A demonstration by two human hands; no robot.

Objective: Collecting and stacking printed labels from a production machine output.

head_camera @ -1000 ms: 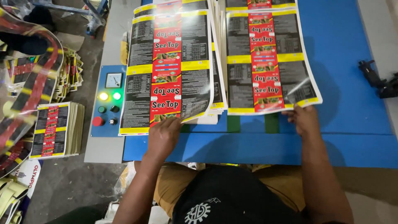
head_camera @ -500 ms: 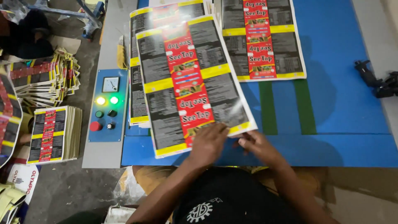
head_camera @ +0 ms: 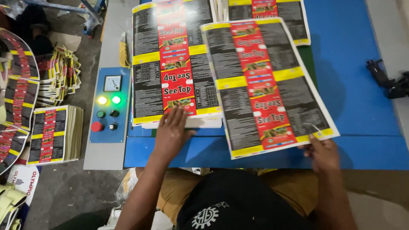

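My left hand (head_camera: 171, 132) lies flat with fingers spread on the near edge of a stack of printed sheets (head_camera: 170, 64), glossy black, red and yellow, on the left of the blue table (head_camera: 358, 106). My right hand (head_camera: 322, 151) pinches the near right corner of one loose printed sheet (head_camera: 264, 85), which lies tilted across the table's middle with its near edge lifted. Another stack of the same sheets (head_camera: 272, 12) lies farther back, partly under the loose sheet.
A blue control panel (head_camera: 106, 106) with a dial, lit yellow and green lamps and a red button sits left of the table. Piles of cut labels (head_camera: 53, 134) lie on the floor at left. A black tool (head_camera: 385, 79) rests at the right edge.
The loose sheet has swung from the middle-left toward the right with my right hand. My left hand has moved left onto the left stack.
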